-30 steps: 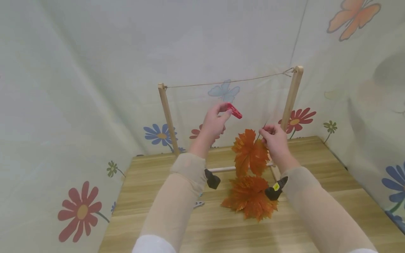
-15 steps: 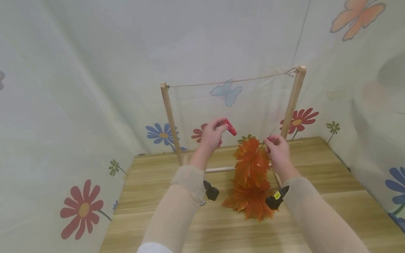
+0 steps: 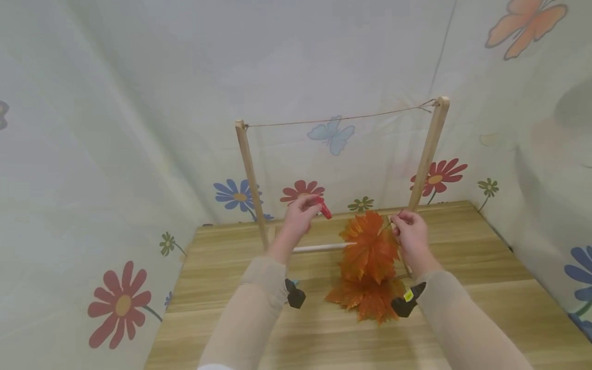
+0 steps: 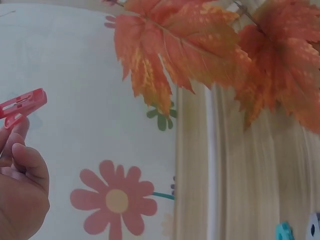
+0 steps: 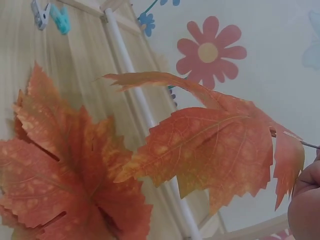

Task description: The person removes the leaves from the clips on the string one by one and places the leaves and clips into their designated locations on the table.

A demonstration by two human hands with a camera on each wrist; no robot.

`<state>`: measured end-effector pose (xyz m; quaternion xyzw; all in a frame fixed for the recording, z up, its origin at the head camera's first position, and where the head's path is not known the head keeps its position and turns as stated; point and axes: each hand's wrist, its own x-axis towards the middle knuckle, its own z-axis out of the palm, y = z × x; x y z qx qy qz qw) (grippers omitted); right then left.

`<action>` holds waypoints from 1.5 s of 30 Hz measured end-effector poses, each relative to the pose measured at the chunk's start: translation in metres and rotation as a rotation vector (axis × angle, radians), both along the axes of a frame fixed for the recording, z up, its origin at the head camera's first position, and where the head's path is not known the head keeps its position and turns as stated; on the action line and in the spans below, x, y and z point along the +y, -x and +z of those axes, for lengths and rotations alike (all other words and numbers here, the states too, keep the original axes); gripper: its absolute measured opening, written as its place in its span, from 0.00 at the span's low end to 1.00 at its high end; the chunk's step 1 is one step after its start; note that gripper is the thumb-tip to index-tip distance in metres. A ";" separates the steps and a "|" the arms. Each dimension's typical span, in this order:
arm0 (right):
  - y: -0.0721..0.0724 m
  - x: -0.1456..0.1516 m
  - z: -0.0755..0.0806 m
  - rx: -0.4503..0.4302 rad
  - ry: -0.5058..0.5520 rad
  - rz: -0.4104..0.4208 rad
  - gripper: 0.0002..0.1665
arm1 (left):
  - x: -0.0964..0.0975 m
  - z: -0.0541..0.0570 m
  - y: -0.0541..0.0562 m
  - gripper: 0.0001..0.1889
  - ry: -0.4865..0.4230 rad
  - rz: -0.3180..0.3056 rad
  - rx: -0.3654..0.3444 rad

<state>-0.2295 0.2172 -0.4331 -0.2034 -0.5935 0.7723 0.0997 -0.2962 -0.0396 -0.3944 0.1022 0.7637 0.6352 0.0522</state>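
Observation:
My left hand point(image 3: 298, 218) pinches a red clothespin point(image 3: 326, 208) in front of the back wall; the left wrist view shows its slotted plastic body point(image 4: 27, 104). To the right, my right hand point(image 3: 413, 236) holds an orange artificial maple leaf point(image 3: 370, 245) by its thin dark stem point(image 5: 311, 145). That leaf hangs tilted, with its blade spread to the left of the hand. Below it on the wooden table point(image 3: 208, 298) lies more orange maple foliage point(image 3: 365, 300), partly hidden in the head view. Only a bit of the right hand shows in the right wrist view.
A string point(image 3: 333, 119) spans two wooden posts, a left post point(image 3: 250, 180) and a right post point(image 3: 430, 149), above both hands. A white bar point(image 3: 319, 247) joins them low down. A grey clothespin point(image 5: 41, 14) and a teal clothespin point(image 5: 61, 20) lie on the table.
Both hands have come down from below the string. The left hand with the red clothespin has also shifted left, and the held leaf now hangs lower, overlapping the foliage on the table.

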 end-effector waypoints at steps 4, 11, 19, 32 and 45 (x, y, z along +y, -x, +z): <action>-0.004 0.000 -0.006 -0.024 -0.024 0.009 0.11 | -0.012 -0.011 -0.003 0.18 0.009 0.001 -0.034; -0.009 0.001 -0.019 -0.038 -0.008 0.017 0.09 | -0.026 -0.031 -0.008 0.17 0.006 0.000 -0.032; -0.015 -0.002 -0.032 -0.039 0.038 -0.005 0.10 | -0.042 -0.055 -0.018 0.19 0.047 -0.013 -0.056; -0.027 -0.007 -0.051 -0.048 0.056 -0.009 0.08 | -0.068 -0.104 -0.044 0.20 0.077 -0.006 -0.123; -0.033 -0.002 -0.079 -0.091 0.053 -0.052 0.08 | -0.087 -0.139 -0.064 0.22 0.096 -0.006 -0.196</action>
